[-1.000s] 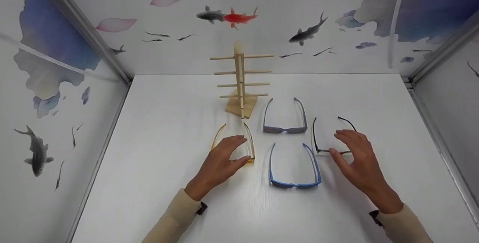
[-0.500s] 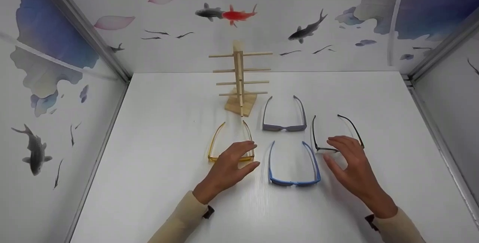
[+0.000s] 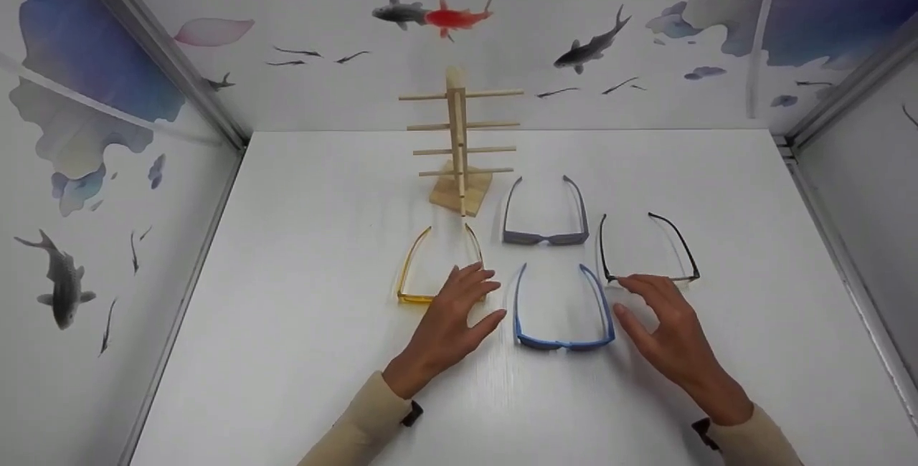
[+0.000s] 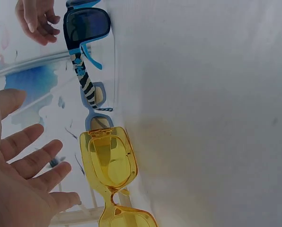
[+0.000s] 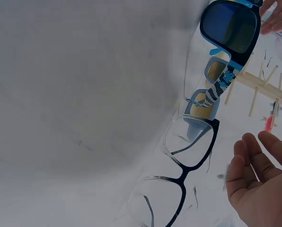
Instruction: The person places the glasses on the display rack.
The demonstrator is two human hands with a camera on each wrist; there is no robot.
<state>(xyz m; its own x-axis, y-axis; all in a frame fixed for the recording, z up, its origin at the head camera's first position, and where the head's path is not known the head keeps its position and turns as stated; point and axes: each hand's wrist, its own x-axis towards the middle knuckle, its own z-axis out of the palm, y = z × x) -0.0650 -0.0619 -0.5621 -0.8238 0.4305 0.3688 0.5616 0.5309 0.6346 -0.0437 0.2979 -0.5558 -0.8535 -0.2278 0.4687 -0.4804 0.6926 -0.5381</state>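
My left hand (image 3: 452,322) hovers with spread fingers over the right part of the yellow glasses (image 3: 414,299), hiding that corner of the frame. It holds nothing. Between the hands lie blue sunglasses (image 3: 564,344), temples pointing away from me; the left wrist view shows their dark lens (image 4: 89,24) and a zebra-striped temple (image 4: 83,78). My right hand (image 3: 673,330) is held with bent, parted fingers, empty, at the front of the black-rimmed clear glasses (image 3: 690,240). In the right wrist view these glasses (image 5: 190,165) stand beside that hand. Grey-blue sunglasses (image 3: 545,238) lie farther back.
A wooden rack (image 3: 457,122) with several horizontal pegs stands on a square base (image 3: 459,190) toward the back, no glasses on its pegs. White panels with fish and leaf prints enclose the white table (image 3: 301,251) at the back and sides.
My left hand has moved right and slightly down, uncovering the left part of the yellow glasses. My right hand has drawn left and toward me, off the black-rimmed glasses' lenses. The glasses stay put.
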